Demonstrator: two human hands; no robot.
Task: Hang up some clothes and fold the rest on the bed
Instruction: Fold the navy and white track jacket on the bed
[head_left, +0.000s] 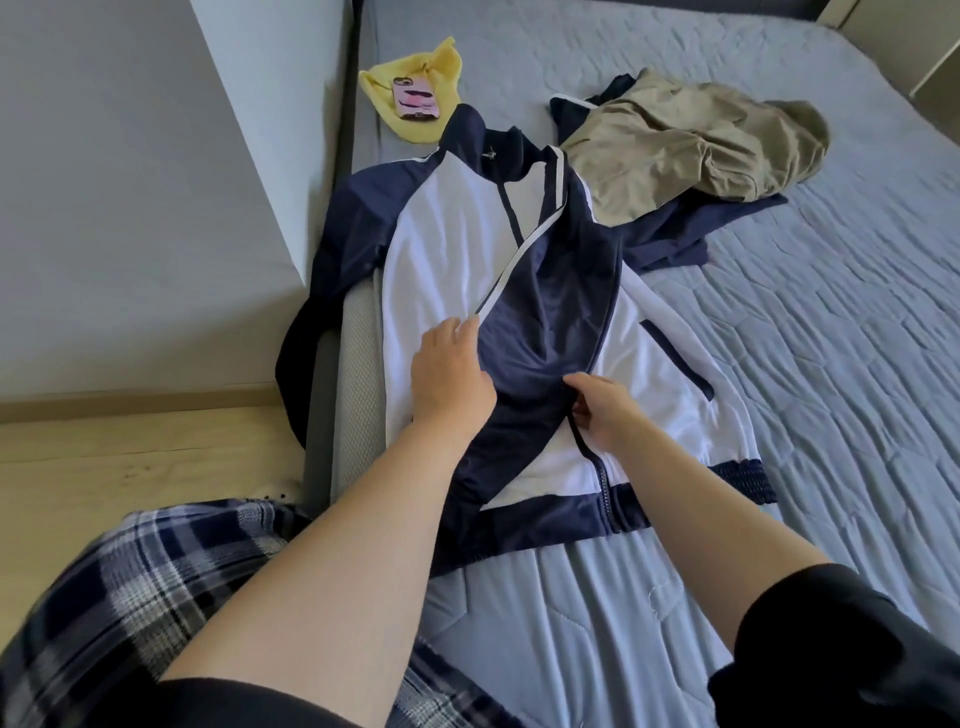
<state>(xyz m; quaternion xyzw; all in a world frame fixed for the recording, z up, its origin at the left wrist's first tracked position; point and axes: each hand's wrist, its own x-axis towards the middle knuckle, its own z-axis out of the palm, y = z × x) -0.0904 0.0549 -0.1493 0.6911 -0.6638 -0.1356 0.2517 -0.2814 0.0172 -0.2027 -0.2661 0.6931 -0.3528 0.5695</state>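
The navy-and-white jacket (441, 249) lies face up along the left edge of the bed (831, 322). One navy sleeve (545, 291) is folded across its chest and the other sleeve (332, 218) is spilling over the bed's side. My left hand (449, 376) rests flat on it, fingers nearly straight, the tips at the white stripe of the folded sleeve, gripping nothing. My right hand (605, 410) has its fingers curled, pinching the fabric right beside the zip (597, 467). I'd say I'm squaring this sleeve before the next fold. To do it well, I should press lightly with the left palm as an anchor, draw the pinched edge straight toward the zip line so the slick cloth doesn't bunch, then smooth outward. The hanging sleeve wants bringing up onto the bed first, or its weight may drag the whole thing askew. The khaki garment (691, 150) farther up the bed can wait.
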